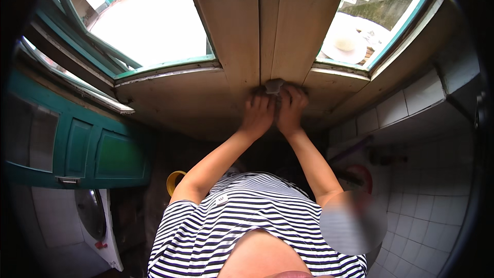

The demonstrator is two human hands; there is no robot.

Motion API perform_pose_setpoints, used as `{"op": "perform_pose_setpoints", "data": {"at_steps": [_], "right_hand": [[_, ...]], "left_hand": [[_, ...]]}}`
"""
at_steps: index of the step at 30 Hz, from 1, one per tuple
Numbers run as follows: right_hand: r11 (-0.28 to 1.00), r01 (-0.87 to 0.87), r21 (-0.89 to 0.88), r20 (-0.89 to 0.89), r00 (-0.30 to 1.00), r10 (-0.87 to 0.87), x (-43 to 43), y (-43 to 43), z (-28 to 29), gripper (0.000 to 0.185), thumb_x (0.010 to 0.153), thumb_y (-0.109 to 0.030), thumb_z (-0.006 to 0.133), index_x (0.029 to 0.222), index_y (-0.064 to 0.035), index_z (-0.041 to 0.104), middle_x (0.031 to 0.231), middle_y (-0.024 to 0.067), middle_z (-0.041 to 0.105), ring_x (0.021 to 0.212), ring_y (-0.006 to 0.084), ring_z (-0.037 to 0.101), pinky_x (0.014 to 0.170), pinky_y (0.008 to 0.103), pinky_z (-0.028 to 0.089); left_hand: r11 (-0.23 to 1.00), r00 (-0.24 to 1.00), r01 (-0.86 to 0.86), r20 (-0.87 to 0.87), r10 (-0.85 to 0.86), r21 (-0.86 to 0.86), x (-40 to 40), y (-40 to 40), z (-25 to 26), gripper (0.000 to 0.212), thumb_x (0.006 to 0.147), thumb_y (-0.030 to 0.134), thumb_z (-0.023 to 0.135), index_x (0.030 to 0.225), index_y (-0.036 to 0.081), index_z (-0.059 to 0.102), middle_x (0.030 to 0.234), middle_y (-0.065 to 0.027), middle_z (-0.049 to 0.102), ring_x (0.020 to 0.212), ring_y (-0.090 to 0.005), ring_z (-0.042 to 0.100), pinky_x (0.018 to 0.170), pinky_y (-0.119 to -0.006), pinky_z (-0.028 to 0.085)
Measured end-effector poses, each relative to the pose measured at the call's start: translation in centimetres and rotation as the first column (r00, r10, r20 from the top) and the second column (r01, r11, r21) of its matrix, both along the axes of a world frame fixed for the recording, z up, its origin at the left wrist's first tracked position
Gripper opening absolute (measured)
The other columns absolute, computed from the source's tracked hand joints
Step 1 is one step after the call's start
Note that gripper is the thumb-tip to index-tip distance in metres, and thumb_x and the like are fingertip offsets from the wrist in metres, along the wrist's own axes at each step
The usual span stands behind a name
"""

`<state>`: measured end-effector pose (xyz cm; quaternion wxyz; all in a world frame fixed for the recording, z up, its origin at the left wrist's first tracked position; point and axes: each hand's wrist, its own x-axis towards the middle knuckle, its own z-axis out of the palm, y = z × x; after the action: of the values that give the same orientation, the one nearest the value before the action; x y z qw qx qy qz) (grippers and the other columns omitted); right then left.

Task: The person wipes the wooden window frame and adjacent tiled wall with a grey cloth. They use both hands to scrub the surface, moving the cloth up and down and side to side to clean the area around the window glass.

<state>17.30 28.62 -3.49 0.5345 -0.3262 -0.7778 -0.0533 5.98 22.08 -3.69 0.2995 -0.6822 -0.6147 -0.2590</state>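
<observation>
Both arms reach forward to the middle of a bare wooden double door or panel (239, 27). A small bunched grey cloth (274, 85) is between my hands, against the wood near the vertical seam. My left hand (259, 112) has its fingers bent at the cloth's lower left side. My right hand (292, 104) curls around its right side. The fingertips are blurred and dark, so their exact hold is partly hidden. Just above the cloth, narrow boards run upward between two window openings.
Left is an open teal-framed window (166, 63); right, another opening (343, 65) shows a round pale object outside. A green panelled door (115, 154) stands at left, above a round metal lid (91, 214). A yellow container (171, 182) is near my left elbow. White tiles (417, 204) cover the right wall.
</observation>
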Motion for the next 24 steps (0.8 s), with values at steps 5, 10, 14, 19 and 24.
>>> {"op": "perform_pose_setpoints", "data": {"at_steps": [5,10,14,19,24], "right_hand": [[0.929,0.167,0.330,-0.107,0.985,-0.139,-0.4,2.4,16.4,0.031,0.086,-0.014,0.066,0.117,-0.0124,0.069,0.127,0.0066,0.057,0.118,0.0272,0.050,0.098,0.0440,0.038],[0.937,0.136,0.323,-0.198,0.978,-0.073,0.0,2.8,20.1,0.031,0.089,-0.019,0.064,0.119,-0.0108,0.067,0.126,0.0062,0.059,0.119,0.0260,0.049,0.101,0.0425,0.035],[0.970,0.177,0.168,-0.194,0.970,-0.144,1.1,2.0,11.4,0.035,0.092,-0.028,0.064,0.120,-0.0082,0.063,0.129,0.0094,0.056,0.122,0.0302,0.045,0.105,0.0447,0.032],[0.993,0.115,-0.017,-0.084,0.990,-0.116,2.3,0.0,4.5,0.035,0.086,-0.013,0.067,0.121,-0.0091,0.063,0.130,0.0073,0.054,0.121,0.0316,0.044,0.103,0.0451,0.034],[0.993,-0.062,-0.101,-0.271,0.962,0.032,2.0,-1.1,10.9,0.042,0.097,-0.022,0.062,0.132,0.0011,0.058,0.129,0.0186,0.051,0.124,0.0346,0.042,0.105,0.0449,0.034]], "left_hand": [[0.903,0.998,-0.023,-0.048,0.048,0.428,-0.3,3.8,15.7,0.037,0.084,0.026,0.063,0.119,0.013,0.067,0.119,-0.0068,0.057,0.108,-0.0248,0.055,0.094,-0.048,0.038],[0.843,0.999,-0.046,0.000,0.054,0.537,1.2,5.0,18.9,0.030,0.084,0.024,0.065,0.113,0.016,0.067,0.116,-0.0034,0.061,0.095,-0.0214,0.058,0.088,-0.044,0.039],[0.968,0.998,0.036,-0.049,-0.025,0.250,2.1,2.8,11.7,0.032,0.084,0.022,0.067,0.114,0.011,0.064,0.118,-0.0102,0.061,0.102,-0.0269,0.059,0.094,-0.049,0.040],[0.990,0.990,0.139,0.000,-0.139,0.003,1.6,1.7,4.4,0.036,0.084,0.019,0.065,0.118,0.005,0.060,0.121,-0.0149,0.061,0.107,-0.0307,0.059,0.096,-0.048,0.042],[0.964,0.937,0.231,0.237,-0.257,0.131,1.9,1.3,9.9,0.050,0.087,0.022,0.065,0.131,-0.001,0.059,0.134,-0.0268,0.050,0.120,-0.0439,0.053,0.096,-0.050,0.046]]}}
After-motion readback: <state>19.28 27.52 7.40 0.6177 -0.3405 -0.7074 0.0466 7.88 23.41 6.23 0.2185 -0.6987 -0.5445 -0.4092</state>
